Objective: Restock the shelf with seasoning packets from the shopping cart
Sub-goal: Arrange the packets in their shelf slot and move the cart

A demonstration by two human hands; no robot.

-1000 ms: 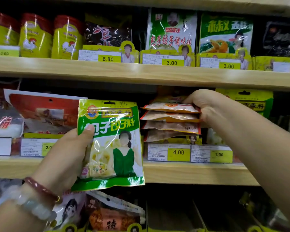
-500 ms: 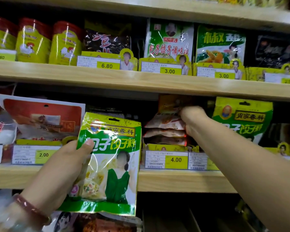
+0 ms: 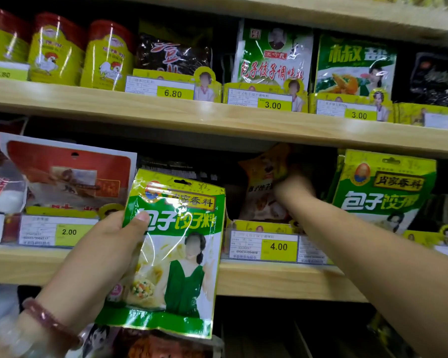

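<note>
Green and glossy, the seasoning packet (image 3: 166, 251) sits upright in the person's left hand (image 3: 109, 254), thumb pinched across its printed face and the other fingers hidden behind it, held out in front of the lower shelf (image 3: 282, 277). Off to that hand's right, the right hand (image 3: 292, 189) is reaching deep into the shelf bay, up against an orange-and-white packet (image 3: 263, 187) standing at the back. It is blurred with motion, so I cannot tell whether its fingers are curled round that packet or only pushing it.

It looks to me as though the reaching hand is tidying a slot before the green one goes in. To do that well, I'd get the orange-and-white stock upright and pushed back, leaving a gap behind the 4.00 price tag (image 3: 278, 246) just below the wrist.

A matching green packet (image 3: 383, 192) already stands just beyond the right forearm, so that is probably the proper row for the one in hand. I'd slide it in label forward, bottom edge first, and keep it from snagging the yellow tag strip. These foil pouches are slippery and floppy, so a firm pinch near the top should stop it folding.
</note>
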